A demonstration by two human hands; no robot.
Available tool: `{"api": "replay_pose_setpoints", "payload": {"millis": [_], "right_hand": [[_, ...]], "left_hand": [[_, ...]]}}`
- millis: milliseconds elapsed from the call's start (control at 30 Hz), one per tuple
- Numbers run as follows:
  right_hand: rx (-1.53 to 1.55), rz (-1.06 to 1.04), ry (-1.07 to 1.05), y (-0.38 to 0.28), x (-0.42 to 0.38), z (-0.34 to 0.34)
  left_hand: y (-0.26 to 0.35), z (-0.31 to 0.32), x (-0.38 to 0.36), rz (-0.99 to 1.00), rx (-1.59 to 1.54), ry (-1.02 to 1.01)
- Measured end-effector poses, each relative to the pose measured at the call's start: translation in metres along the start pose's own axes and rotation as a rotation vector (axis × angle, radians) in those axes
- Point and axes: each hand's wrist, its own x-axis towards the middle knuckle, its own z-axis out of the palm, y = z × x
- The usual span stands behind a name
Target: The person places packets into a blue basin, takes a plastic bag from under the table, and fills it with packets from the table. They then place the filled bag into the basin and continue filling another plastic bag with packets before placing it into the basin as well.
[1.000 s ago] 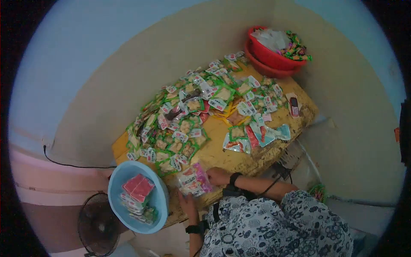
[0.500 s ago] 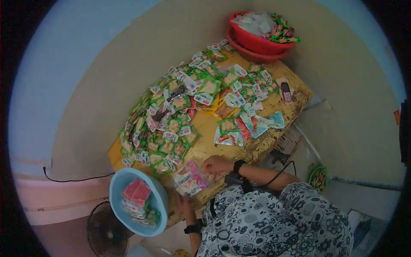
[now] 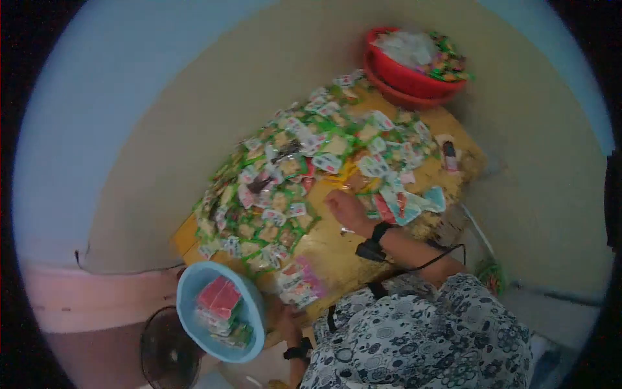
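My right hand reaches over the yellow table, back of the hand up. Its fingertips are close to the front edge of the snack pile, and blur hides what they do. Just to its right are blue-and-white snack packets with a red one among them. My left hand is low at the table's front edge, fingers right at the lower end of a pink-and-clear plastic bag with small packets showing in it. That hand is smeared too, so I cannot tell whether it grips the bag.
A heap of small green-and-white snack packets covers the table's back and left side. By my left hand stands a light blue basin holding packets. Stacked red basins sit at the far corner. A mobile phone lies near the right edge.
My right hand has moved from beside the pink-and-clear bag up and away across the table to the pile's edge. My left hand stays by the bag. The whole view has shifted slightly.
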Motion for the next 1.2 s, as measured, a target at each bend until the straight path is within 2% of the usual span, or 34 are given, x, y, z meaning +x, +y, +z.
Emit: {"api": "replay_pose_setpoints", "payload": {"millis": [67, 133, 167, 300, 400, 467, 500, 567, 667, 833, 867, 933, 1000, 1067, 1133, 1200], "right_hand": [[-0.102, -0.107, 0.086, -0.015, 0.026, -0.010], [-0.251, -0.238, 0.050, -0.041, 0.054, -0.023], [-0.331, -0.296, 0.035, -0.049, 0.068, -0.026], [-0.582, -0.293, -0.079, -0.057, 0.120, -0.005], [-0.694, -0.361, -0.162, -0.053, 0.153, 0.019], [-0.765, -0.400, -0.260, -0.060, 0.176, 0.032], [-0.834, -0.432, -0.276, -0.085, 0.173, 0.034], [-0.845, -0.422, -0.373, -0.075, 0.189, 0.056], [-0.806, -0.540, -0.402, -0.067, 0.201, 0.077], [-0.896, -0.305, -0.553, -0.075, 0.215, 0.062], [-0.910, -0.258, -0.578, -0.076, 0.215, 0.052], [-1.009, -0.276, -0.474, -0.052, 0.206, 0.040], [-1.027, -0.196, -0.508, -0.054, 0.202, 0.019], [-1.066, -0.138, -0.528, -0.056, 0.199, 0.000], [-1.120, -0.088, -0.545, -0.051, 0.194, -0.013], [-1.079, -0.093, -0.494, -0.051, 0.189, -0.027]], "left_hand": [[-0.020, -0.020, 0.007, 0.121, 0.098, -0.055], [-0.010, -0.011, 0.009, 0.192, 0.146, -0.056], [-0.001, -0.002, 0.007, 0.162, 0.104, -0.021], [0.044, 0.016, -0.012, 0.039, 0.090, 0.141], [0.071, 0.011, -0.016, -0.158, 0.092, 0.032], [0.060, 0.005, -0.010, -0.172, 0.116, 0.056], [0.040, -0.008, -0.005, -0.148, 0.089, 0.021], [0.011, -0.023, 0.006, -0.170, 0.146, 0.053], [0.002, -0.027, 0.009, -0.116, 0.203, 0.058], [0.007, -0.020, 0.002, -0.034, 0.061, 0.076], [0.007, -0.020, 0.002, -0.056, 0.108, 0.094], [0.012, -0.018, -0.005, -0.115, 0.195, 0.135], [0.023, -0.016, -0.002, -0.165, 0.283, 0.165], [0.073, 0.008, -0.010, -0.238, 0.190, 0.107], [0.087, 0.012, -0.014, -0.278, 0.148, 0.052], [0.072, 0.000, -0.009, -0.270, 0.139, -0.002]]}}
